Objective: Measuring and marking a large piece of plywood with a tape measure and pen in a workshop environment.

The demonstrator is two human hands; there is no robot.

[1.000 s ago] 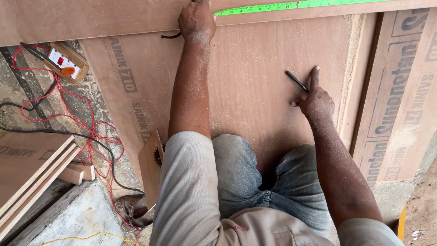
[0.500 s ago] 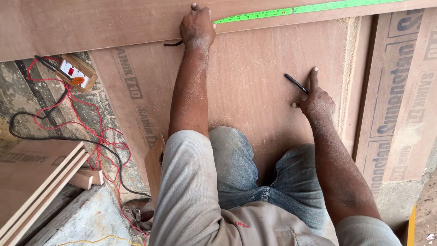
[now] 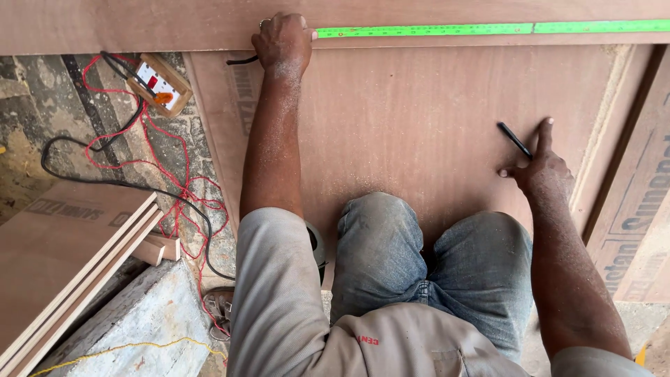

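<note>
Head view: our left hand (image 3: 283, 40) pinned the tape (image 3: 426, 30) at 12 o'clock; right hand (image 3: 541, 167), grip closed on a pencil (image 3: 515, 139), rested on the board (image 3: 419, 126). The tape wanted holding flat.

One view only, from a camera on the person's head, looking steeply down and forward over the kneeling knees (image 3: 426, 258); it sits close, the forearms filling the middle; the plywood sheet (image 3: 419, 119) runs to the far edge, where the green tape measure (image 3: 433, 30) lies; stone floor (image 3: 42, 132) shows at left; stacked boards (image 3: 642, 195) at right.
</note>
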